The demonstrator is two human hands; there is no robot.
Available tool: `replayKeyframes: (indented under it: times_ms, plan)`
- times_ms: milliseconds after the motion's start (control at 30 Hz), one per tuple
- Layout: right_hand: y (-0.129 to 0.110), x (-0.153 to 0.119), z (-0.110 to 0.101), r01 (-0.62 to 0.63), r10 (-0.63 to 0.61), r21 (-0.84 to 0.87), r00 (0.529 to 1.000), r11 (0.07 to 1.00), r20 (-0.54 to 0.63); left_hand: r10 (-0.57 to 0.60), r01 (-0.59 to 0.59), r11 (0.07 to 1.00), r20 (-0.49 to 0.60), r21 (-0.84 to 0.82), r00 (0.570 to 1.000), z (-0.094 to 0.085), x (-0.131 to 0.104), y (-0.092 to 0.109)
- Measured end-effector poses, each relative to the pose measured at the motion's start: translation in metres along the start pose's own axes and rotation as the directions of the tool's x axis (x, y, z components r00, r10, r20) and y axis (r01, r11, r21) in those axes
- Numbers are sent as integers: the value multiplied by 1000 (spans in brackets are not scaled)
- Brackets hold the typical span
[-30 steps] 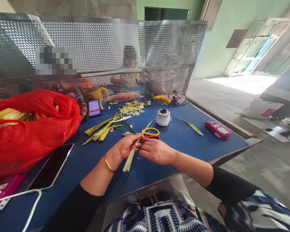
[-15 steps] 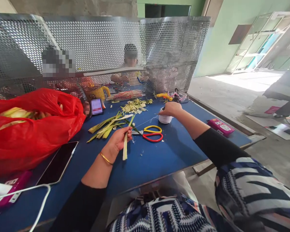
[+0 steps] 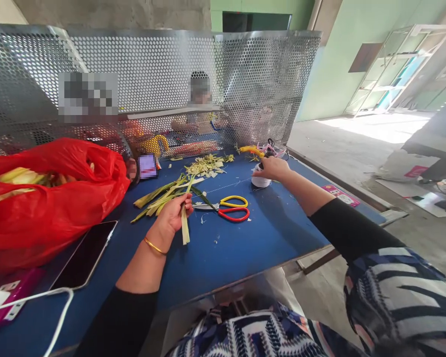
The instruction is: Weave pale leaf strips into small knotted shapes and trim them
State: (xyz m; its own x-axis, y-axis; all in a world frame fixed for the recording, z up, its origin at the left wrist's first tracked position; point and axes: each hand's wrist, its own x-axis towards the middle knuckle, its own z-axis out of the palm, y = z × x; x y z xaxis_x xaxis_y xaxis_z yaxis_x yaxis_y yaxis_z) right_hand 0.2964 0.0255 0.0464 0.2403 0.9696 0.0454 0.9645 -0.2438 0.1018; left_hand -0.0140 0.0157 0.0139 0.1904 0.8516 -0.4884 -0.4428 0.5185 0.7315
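Note:
My left hand (image 3: 176,212) is closed around a pale green strip of leaf (image 3: 185,225), whose ends stick out above and below the fingers. At the right, my right hand (image 3: 273,168) grips a spool of white thread (image 3: 261,182) from above. A thin thread (image 3: 226,185) runs taut between the spool and the left hand. Between the hands lie scissors (image 3: 233,208) with one yellow and one red handle, blades toward the left hand. Behind the left hand several long leaf strips (image 3: 156,201) rest on the blue table (image 3: 208,263).
A red plastic bag (image 3: 59,208) of leaf pieces fills the left, beside a dark phone (image 3: 84,255) and a white cable (image 3: 65,307). Leaf scraps (image 3: 207,165) lie farther back. A perforated metal screen (image 3: 152,69) stands behind the table, with people beyond it. A pink packet (image 3: 342,195) sits right.
My right hand and the spool have shifted right, while my left hand has moved slightly left with the leaf strip. The thread between them is longer and straighter.

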Motion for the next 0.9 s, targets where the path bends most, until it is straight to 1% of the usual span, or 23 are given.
replayKeyframes:
  times_ms: [100, 167, 233, 267, 300, 333, 367, 400, 433, 500, 567, 633, 700, 733, 767, 800, 833, 900]
  plan:
    - [6, -3, -1, 40, -41, -2, 999, 999, -16, 10, -10, 1000, -10, -11, 1000, -1, 0, 3]
    - [7, -10, -1, 48, -48, -5, 997, 999, -65, 11, -11, 1000, -14, -14, 1000, -1, -1, 4]
    - [0, -23, 2, 67, -64, 12, 985, 998, -163, 10, -10, 1000, -12, -16, 1000, -1, -1, 6]
    - [-8, -31, 6, 106, -96, 33, 972, 994, -215, 10, -10, 1000, -9, -17, 1000, -2, -1, 6]
    - [-18, -41, 11, 183, -167, 60, 963, 981, -210, 11, -11, 1000, -6, -18, 1000, -2, -1, 6]
    - [-30, -51, 16, 307, -294, 76, 945, 949, -140, 12, -12, 1000, -1, -20, 1000, -2, -1, 6]
    - [-43, -60, 21, 408, -406, 95, 913, 908, -43, 14, -14, 1000, 3, -22, 1000, -2, -1, 5]
    - [-56, -68, 25, 486, -491, 105, 870, 868, 30, 14, -14, 1000, 7, -24, 1000, -3, -1, 5]
    - [-67, -75, 29, 532, -538, 96, 840, 841, 65, 14, -14, 1000, 11, -26, 1000, -3, -1, 5]
    - [-85, -82, 31, 537, -543, 79, 831, 840, 118, 10, -10, 1000, 19, -26, 1000, -4, -1, 5]
    - [-93, -84, 28, 521, -523, 59, 839, 852, 149, 6, -6, 1000, 29, -25, 1000, -4, -2, 5]
    - [-91, -84, 23, 511, -513, 62, 838, 857, 184, 4, -3, 1000, 41, -24, 999, -4, -4, 6]
    - [-81, -87, 18, 485, -508, 152, 833, 861, 221, 3, -2, 1000, 51, -25, 999, -4, -6, 7]
    - [-73, -90, 16, 452, -506, 246, 828, 857, 242, 4, -2, 1000, 55, -26, 998, -4, -6, 7]
    - [-63, -94, 16, 391, -502, 374, 823, 841, 267, 5, -3, 1000, 58, -27, 998, -4, -7, 8]
    - [-53, -99, 16, 286, -486, 510, 814, 811, 317, 7, -6, 1000, 60, -30, 998, -4, -7, 8]
    - [-42, -104, 17, 145, -469, 625, 792, 767, 391, 9, -7, 999, 61, -32, 998, -5, -7, 8]
    - [-22, -116, 20, -137, -458, 775, 738, 617, 496, 12, -10, 999, 55, -38, 998, -5, -6, 8]
